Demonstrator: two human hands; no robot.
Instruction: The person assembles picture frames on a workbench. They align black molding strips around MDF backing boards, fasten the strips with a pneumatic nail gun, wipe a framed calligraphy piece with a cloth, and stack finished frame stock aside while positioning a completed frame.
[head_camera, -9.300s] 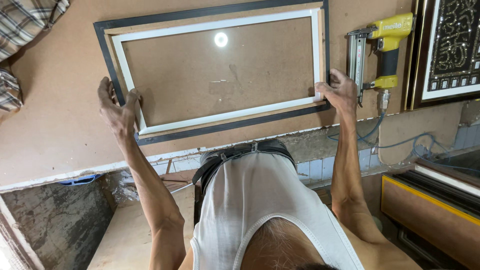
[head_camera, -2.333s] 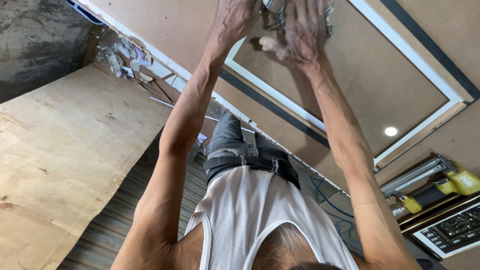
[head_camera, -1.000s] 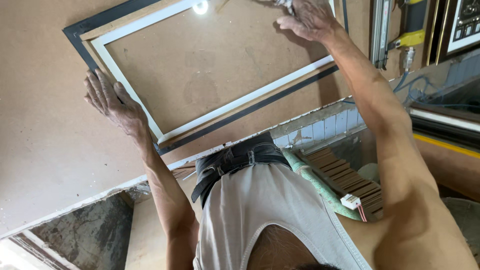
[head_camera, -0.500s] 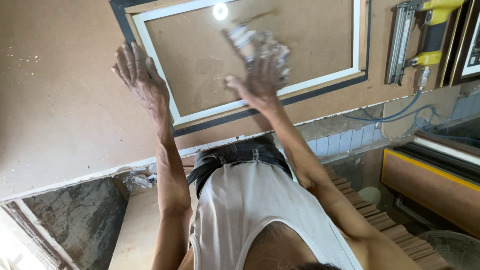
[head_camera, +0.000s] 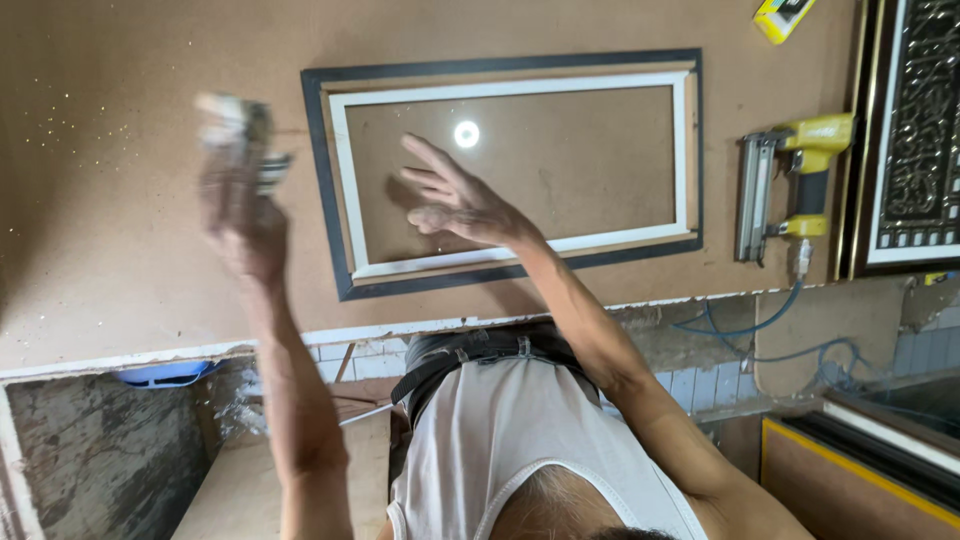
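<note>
A rectangular picture frame (head_camera: 322, 180), dark outside with a white inner border, lies flat on a brown board worktop (head_camera: 130, 250). A lamp is reflected in its pane. My right hand (head_camera: 455, 200) rests on the pane near the frame's left half, fingers spread and holding nothing. My left hand (head_camera: 238, 215) is blurred, raised above the board just left of the frame. It grips a crumpled pale cloth (head_camera: 235, 125).
A yellow nail gun (head_camera: 800, 180) lies right of the frame, its blue hose (head_camera: 750, 325) hanging over the table edge. An ornate dark framed picture (head_camera: 915, 130) lies at the far right. A small yellow object (head_camera: 785, 15) sits at the top edge.
Half a second ago my right hand held the cloth over the frame and my left hand was open. Now the cloth is in my left hand and my right hand lies open on the pane.
</note>
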